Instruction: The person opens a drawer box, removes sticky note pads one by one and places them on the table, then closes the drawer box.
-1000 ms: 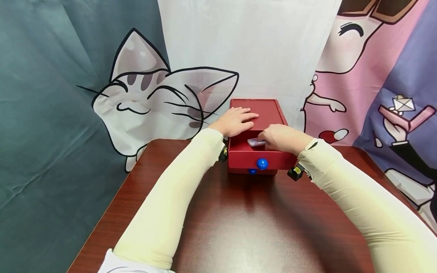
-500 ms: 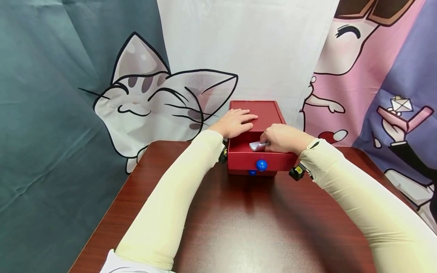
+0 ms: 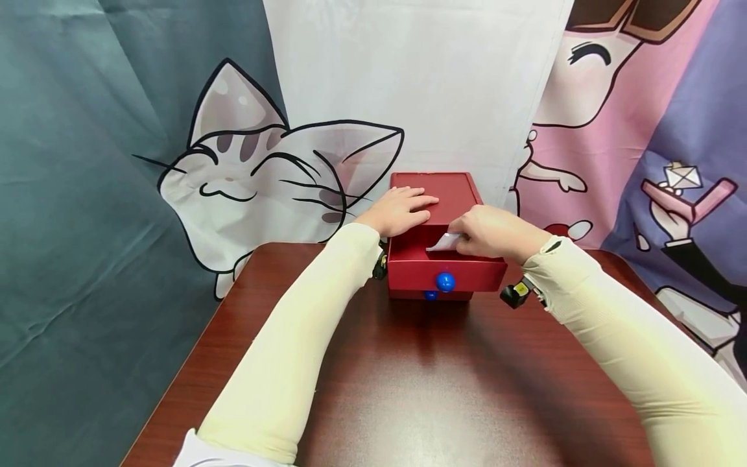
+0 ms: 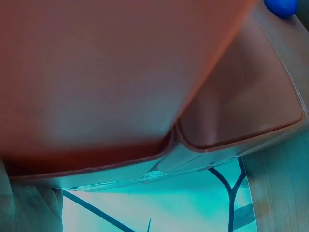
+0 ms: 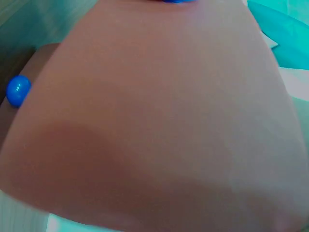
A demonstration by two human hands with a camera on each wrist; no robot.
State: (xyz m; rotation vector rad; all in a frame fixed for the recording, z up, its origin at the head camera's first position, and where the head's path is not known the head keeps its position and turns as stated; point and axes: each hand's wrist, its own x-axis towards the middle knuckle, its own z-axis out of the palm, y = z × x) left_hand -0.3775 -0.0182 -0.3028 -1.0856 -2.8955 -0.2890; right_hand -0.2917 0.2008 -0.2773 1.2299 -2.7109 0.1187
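Note:
A small red drawer cabinet [image 3: 452, 194] stands at the back of the table, its upper drawer [image 3: 414, 275] pulled out. My left hand [image 3: 398, 211] rests on the cabinet top with fingers outstretched. Over the open drawer, my right hand [image 3: 489, 232] pinches a thin, whitish, paper-like piece [image 3: 445, 244], whose free end points left and slants down into the drawer. Part of that piece is hidden by the fingers. The drawer's front bears a round blue knob [image 3: 445, 281]. In the right wrist view, a red drawer panel [image 5: 159, 116] fills most of the picture.
Below the open drawer, a second blue knob [image 3: 430, 296] marks a lower drawer. The dark reddish-brown table [image 3: 373, 383] stretches toward me. Close behind the cabinet hangs a cartoon-printed curtain [image 3: 455, 91].
My right hand has shifted slightly right and up, tilting the whitish piece from nearly flat to slanted. My left hand keeps its place on the cabinet top.

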